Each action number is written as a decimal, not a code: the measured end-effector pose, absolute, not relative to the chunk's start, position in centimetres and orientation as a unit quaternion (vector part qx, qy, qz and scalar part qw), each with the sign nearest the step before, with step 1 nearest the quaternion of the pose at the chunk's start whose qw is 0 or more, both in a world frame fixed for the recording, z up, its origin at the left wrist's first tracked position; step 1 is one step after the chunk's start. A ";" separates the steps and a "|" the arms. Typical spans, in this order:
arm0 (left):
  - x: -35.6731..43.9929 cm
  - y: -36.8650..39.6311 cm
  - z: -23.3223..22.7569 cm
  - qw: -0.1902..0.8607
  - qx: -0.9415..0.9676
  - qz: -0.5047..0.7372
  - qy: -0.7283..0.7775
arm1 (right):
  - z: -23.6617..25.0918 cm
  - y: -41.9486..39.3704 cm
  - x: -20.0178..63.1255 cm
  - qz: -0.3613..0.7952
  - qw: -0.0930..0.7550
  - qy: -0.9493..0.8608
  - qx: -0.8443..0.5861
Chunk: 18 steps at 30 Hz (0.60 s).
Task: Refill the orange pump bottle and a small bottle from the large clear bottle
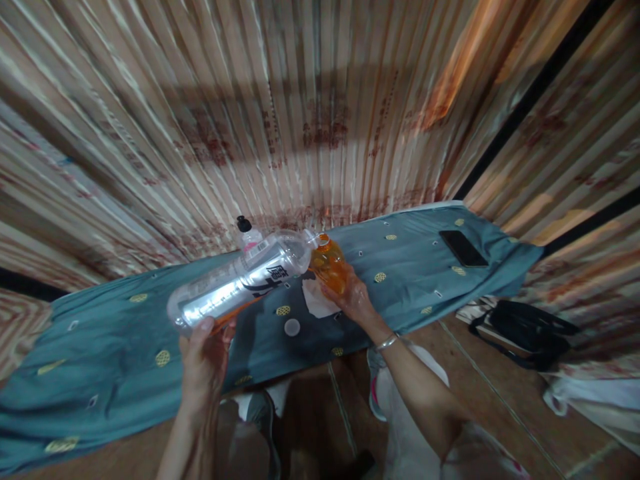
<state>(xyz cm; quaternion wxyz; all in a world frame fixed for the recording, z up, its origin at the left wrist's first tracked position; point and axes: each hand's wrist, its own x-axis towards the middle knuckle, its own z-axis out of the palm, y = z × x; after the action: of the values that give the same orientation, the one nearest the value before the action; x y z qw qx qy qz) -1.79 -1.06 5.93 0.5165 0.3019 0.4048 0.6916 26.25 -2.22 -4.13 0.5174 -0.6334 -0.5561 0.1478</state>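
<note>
My left hand (206,347) grips the base end of a large clear plastic bottle (230,290) with a silver label. That bottle is tipped on its side, its neck pointing right. Closed around a small orange bottle (329,261) is my right hand (351,293). The two bottle mouths meet or nearly touch; I cannot tell whether liquid passes between them. Under the orange bottle, a white paper (320,299) lies on the teal cloth. A round whitish cap (292,327) rests nearer to me. Behind the large bottle stands a clear bottle with a black top (244,225), partly hidden.
The teal cloth with pineapple prints (115,360) covers a long narrow table. A black phone (463,248) lies at its right end. Striped curtains (320,133) hang close behind. On the tiled floor at right sits a black bag (530,330).
</note>
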 end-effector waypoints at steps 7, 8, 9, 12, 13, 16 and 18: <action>-1.7 -1.0 5.7 0.508 0.324 0.687 0.407 | -4.8 -1.9 26.2 0.131 0.516 -0.549 -0.644; -1.7 -1.0 5.7 0.512 0.322 0.685 0.407 | -4.9 -1.9 26.3 0.129 0.515 -0.549 -0.646; -1.8 -1.0 5.6 0.515 0.320 0.684 0.406 | -5.0 -1.8 26.3 0.128 0.515 -0.549 -0.646; -1.7 -1.0 5.7 0.519 0.317 0.687 0.397 | -5.3 -1.8 26.3 0.128 0.515 -0.548 -0.647; -1.7 -1.0 5.8 0.518 0.317 0.690 0.393 | -5.3 -1.8 26.2 0.125 0.514 -0.546 -0.649; -1.6 -1.0 5.9 0.512 0.317 0.698 0.386 | -5.2 -1.8 26.1 0.115 0.508 -0.540 -0.661; -1.6 -1.0 5.9 0.509 0.316 0.701 0.387 | -5.1 -1.8 26.1 0.113 0.506 -0.541 -0.662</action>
<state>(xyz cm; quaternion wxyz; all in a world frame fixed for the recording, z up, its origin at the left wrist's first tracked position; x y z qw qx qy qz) -1.63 -1.02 5.90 0.5091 0.3156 0.3869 0.7011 26.06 -1.80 -5.06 0.5061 -0.6618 -0.5412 0.1134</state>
